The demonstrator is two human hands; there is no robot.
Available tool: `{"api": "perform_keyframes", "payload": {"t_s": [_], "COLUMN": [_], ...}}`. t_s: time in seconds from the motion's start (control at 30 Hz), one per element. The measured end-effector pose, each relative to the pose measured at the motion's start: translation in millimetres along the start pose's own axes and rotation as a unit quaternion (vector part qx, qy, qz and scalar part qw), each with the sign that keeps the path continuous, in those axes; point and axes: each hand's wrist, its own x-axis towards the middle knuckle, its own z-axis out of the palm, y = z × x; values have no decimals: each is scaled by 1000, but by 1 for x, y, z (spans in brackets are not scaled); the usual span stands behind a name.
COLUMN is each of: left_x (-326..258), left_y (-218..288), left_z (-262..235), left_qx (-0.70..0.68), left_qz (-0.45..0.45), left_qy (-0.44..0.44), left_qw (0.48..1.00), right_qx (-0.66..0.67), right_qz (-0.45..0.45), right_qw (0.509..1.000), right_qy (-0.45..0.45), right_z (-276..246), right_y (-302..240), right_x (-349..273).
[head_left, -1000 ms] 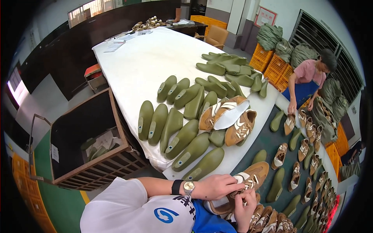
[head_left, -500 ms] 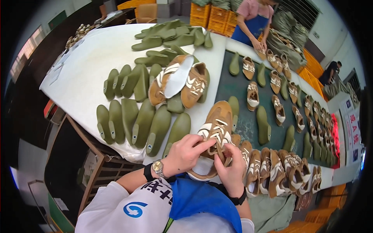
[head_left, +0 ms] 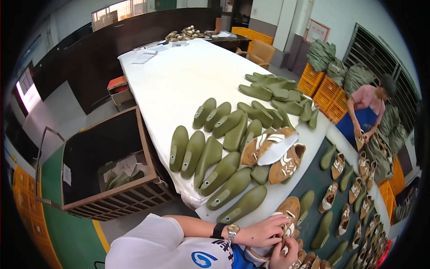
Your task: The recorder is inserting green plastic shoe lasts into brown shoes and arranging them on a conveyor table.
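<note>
At the near edge of the white bench [head_left: 188, 85], the left hand [head_left: 264, 231] pinches the laces of a tan shoe [head_left: 286, 215], its grip pressed together. The right hand [head_left: 289, 252] closes on the same shoe from below, beside green shoe lasts [head_left: 219, 172].

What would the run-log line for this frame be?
left hand: on tan shoe upper | right hand: same shoe, lacing area | nearby: green shoe lasts on white table
</note>
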Motion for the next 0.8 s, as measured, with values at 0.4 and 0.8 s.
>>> {"api": "perform_keyframes", "payload": {"t_s": [0.4,0.8], "left_x": [7,7], "left_y": [-15,-13], "left_z": [-4,-13], "left_qx": [-66,-168], "left_qz": [13,75], "left_qy": [-52,-67], "left_qw": [996,981], "right_qx": [-64,-102], "right_qz": [-4,8], "right_qw": [998,995], "right_qy": [-18,1], "right_z": [16,0], "right_y": [-3,6], "right_x": [15,10]}}
